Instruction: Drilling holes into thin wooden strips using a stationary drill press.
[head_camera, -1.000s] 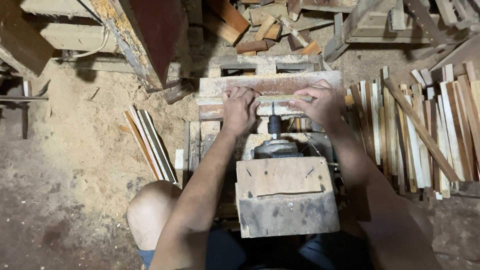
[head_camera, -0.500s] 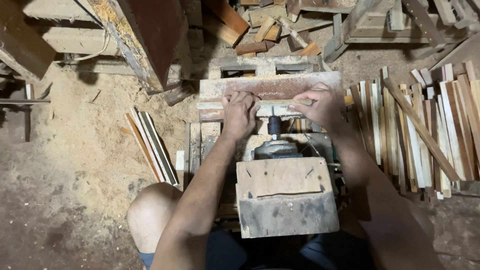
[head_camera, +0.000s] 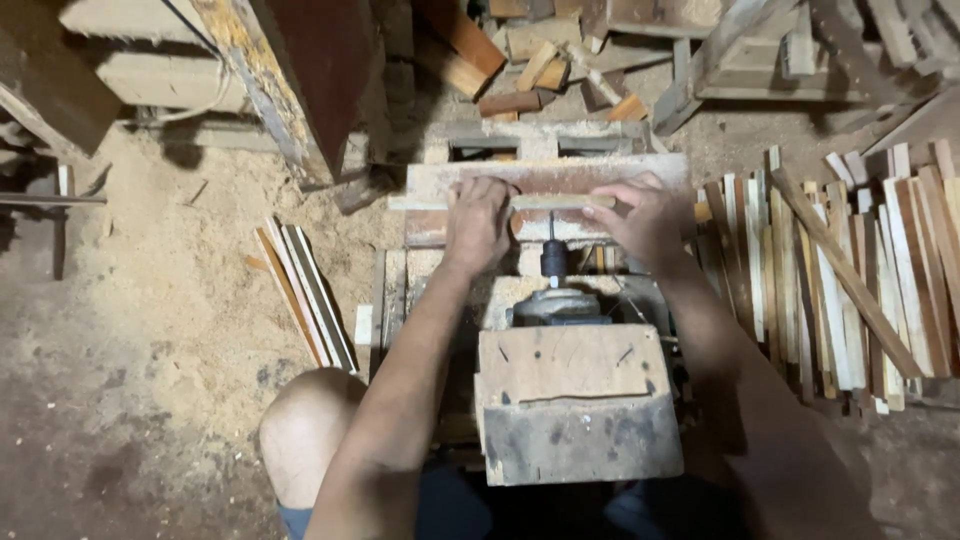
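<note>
Wooden slat (head_camera: 560, 201): a thin pale strip, lying crosswise on the reddish board (head_camera: 545, 180) of the small work desk (head_camera: 440, 225), directly ahead of the black spindle (head_camera: 552, 262).

Head view, looking straight down:
- Left hand (head_camera: 478, 222): fingers curled over the slat's left part, pressing it flat to the board.
- Right hand (head_camera: 640, 218): fingers folded over the slat's right end, thumb toward the spindle. Both hands closed on the slat, set either side of the spindle; judged placement keeps the strip steady against the cutter while fingers stay off it.
- Spindle rises from a round metal housing (head_camera: 556, 305), behind a worn wooden box (head_camera: 575, 400) near the person's lap.
- Bare knee (head_camera: 305, 430) at lower left.
- Stack of pale and reddish slats (head_camera: 850, 270) on the right, within arm's reach, one long strip lying diagonally across it. Smaller bundle (head_camera: 305, 290) on the sawdust-covered floor (head_camera: 170, 260) to the left.
- Offcut blocks (head_camera: 530, 70) heaped beyond the desk.
- No packages, labels or signs visible.
</note>
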